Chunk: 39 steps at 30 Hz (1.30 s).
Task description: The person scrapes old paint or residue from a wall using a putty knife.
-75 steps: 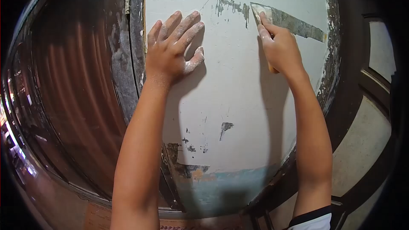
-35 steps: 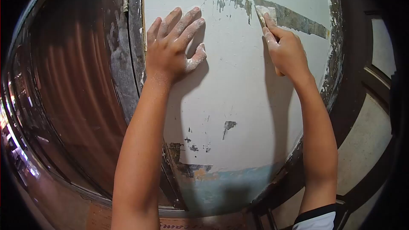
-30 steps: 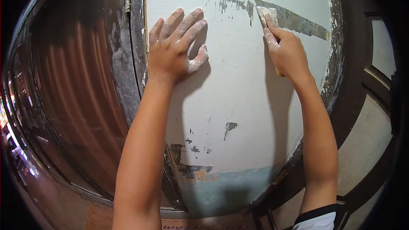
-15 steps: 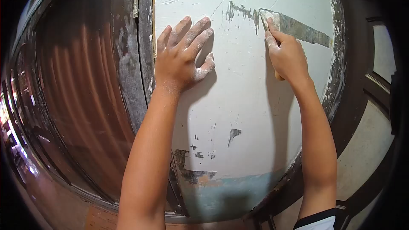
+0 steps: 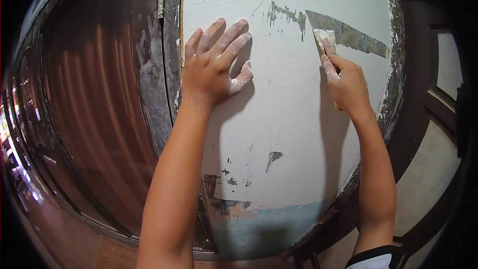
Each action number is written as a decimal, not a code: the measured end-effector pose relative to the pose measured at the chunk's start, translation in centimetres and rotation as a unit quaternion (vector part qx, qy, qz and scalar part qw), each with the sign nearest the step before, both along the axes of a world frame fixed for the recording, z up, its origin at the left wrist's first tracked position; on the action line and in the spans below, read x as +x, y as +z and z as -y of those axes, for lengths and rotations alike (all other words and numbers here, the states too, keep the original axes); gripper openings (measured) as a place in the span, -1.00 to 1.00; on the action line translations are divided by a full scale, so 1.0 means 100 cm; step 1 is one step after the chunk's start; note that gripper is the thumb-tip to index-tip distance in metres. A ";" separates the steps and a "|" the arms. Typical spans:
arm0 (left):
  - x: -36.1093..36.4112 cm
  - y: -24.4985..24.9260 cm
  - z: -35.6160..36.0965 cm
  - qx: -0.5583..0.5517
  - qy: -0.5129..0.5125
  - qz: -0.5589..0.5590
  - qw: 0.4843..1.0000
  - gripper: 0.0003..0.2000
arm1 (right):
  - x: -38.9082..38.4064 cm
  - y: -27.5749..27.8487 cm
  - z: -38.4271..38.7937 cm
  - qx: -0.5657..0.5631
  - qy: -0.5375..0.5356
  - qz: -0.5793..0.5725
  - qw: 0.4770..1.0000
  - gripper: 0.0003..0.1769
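My left hand [image 5: 215,65] lies against the white-painted panel [image 5: 284,104] near its left edge, fingers spread and dusted with white powder. In my right hand [image 5: 348,82] is a putty knife [image 5: 324,38], gripped by its handle with a finger along the whitened blade. The blade sits just below the left end of a long dark bare strip [image 5: 356,35] that runs to the panel's right edge. A ragged dark patch [image 5: 288,14] shows to the left of that strip. Most of the knife's handle is hidden by my fingers.
A dark wooden frame with a hinge [image 5: 161,0] borders the panel's left. Beyond it hangs a brown curtain [image 5: 99,94] behind a dark frame. Lower down are more dark patches [image 5: 274,158] and a blue-green band [image 5: 279,224]. Dark wood with pale panels [image 5: 428,189] stands right.
My right hand has moved the putty knife down and slightly right, uncovering the strip's pointed left end. My left hand stays in the same place on the panel.
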<state>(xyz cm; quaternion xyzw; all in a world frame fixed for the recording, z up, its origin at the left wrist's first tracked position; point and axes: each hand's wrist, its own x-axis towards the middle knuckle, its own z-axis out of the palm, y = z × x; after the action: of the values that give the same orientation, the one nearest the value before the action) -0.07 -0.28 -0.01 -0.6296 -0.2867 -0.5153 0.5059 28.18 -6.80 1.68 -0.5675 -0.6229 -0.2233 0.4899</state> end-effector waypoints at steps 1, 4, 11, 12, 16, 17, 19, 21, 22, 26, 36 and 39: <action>0.000 0.000 0.000 0.003 -0.003 0.001 1.000 -0.45 | -0.002 0.002 0.001 -0.010 -0.002 -0.005 1.000 -0.52; 0.000 0.000 -0.001 0.007 -0.002 0.001 1.000 -0.46 | 0.002 0.004 -0.012 0.012 0.001 0.004 1.000 -0.53; 0.000 0.001 -0.002 0.011 0.004 0.004 1.000 -0.46 | 0.001 0.005 -0.013 0.036 0.036 0.001 0.999 -0.54; 0.001 0.000 -0.001 0.006 0.001 0.002 1.000 -0.47 | 0.001 0.007 -0.015 0.027 0.040 -0.009 0.999 -0.53; 0.001 0.000 -0.003 0.004 0.007 0.010 1.000 -0.45 | -0.002 0.007 -0.006 0.006 0.032 -0.025 0.999 -0.56; 0.001 0.000 -0.003 0.003 0.008 0.011 1.000 -0.45 | -0.004 0.008 -0.008 0.006 0.033 -0.025 0.999 -0.56; 0.001 0.001 -0.004 0.010 -0.002 0.008 1.000 -0.45 | -0.005 0.011 -0.015 0.040 0.042 -0.009 0.998 -0.56; 0.000 0.001 -0.005 0.008 0.004 0.007 1.000 -0.45 | -0.001 0.012 -0.020 0.042 0.050 -0.008 0.998 -0.55; 0.001 0.001 -0.005 0.010 0.009 0.007 1.000 -0.45 | 0.001 0.012 -0.021 0.047 0.058 -0.008 0.997 -0.54; 0.001 0.001 -0.005 0.014 0.003 0.008 1.000 -0.45 | -0.005 0.018 -0.018 0.028 0.031 0.000 0.999 -0.53; -0.001 0.000 -0.004 0.003 0.002 0.007 1.000 -0.42 | -0.016 0.022 -0.019 0.070 0.050 -0.015 0.996 -0.54; -0.001 0.000 -0.004 0.008 0.007 0.006 1.000 -0.42 | -0.016 0.022 -0.016 0.056 0.046 -0.020 0.997 -0.51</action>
<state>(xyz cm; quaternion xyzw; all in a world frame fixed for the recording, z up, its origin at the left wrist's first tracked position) -0.15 0.15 -0.02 -0.6204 -0.2900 -0.5180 0.5125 26.57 -5.20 3.91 -0.5139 -0.6253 -0.2235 0.5430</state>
